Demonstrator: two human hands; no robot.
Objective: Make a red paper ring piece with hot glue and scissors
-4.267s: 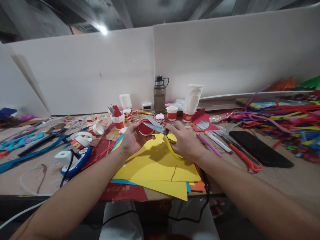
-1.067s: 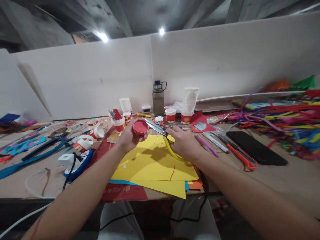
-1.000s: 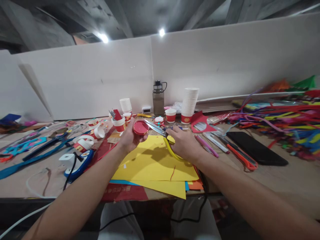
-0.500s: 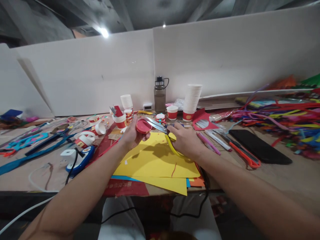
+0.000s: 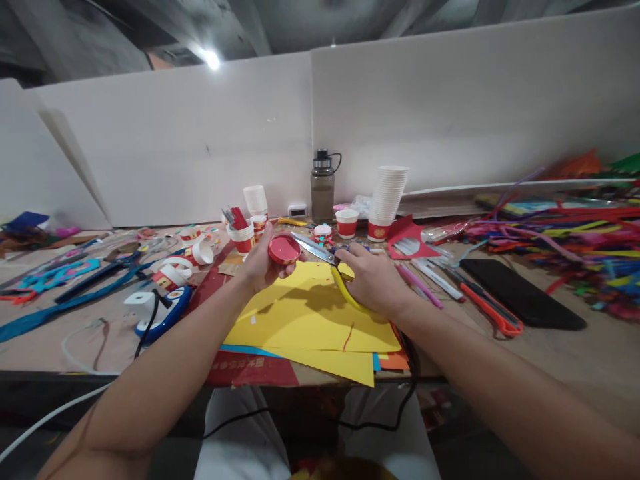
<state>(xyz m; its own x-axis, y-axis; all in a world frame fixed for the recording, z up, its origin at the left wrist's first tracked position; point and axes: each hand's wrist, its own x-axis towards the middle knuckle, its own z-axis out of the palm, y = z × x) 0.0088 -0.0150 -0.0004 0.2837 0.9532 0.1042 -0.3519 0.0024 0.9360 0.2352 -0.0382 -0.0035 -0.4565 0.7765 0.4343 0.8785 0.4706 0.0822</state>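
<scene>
My left hand (image 5: 263, 264) is closed around a short, round piece of paper cup (image 5: 285, 249), its red disc side turned up toward me. In my right hand (image 5: 367, 275) is a pair of scissors (image 5: 316, 248) with yellow handles, the fingers wrapped through the grips. The blades point left, with their tips close by the right edge of the red disc; whether they touch it I cannot tell. Both hands are above yellow paper sheets (image 5: 305, 327), where small red and white scraps lie.
Behind stand a water bottle (image 5: 323, 190), a tall stack of paper cups (image 5: 387, 200) and a single cup (image 5: 347, 224). At right lie an orange utility knife (image 5: 493, 312), a black phone (image 5: 523, 293) and many pipe cleaners (image 5: 565, 233). A power strip (image 5: 167, 313) and cut cups (image 5: 170, 275) are at left.
The cup piece has moved slightly left and tilted, away from the scissor blades that overlapped its top edge. My right hand has barely moved, and the view has shifted slightly.
</scene>
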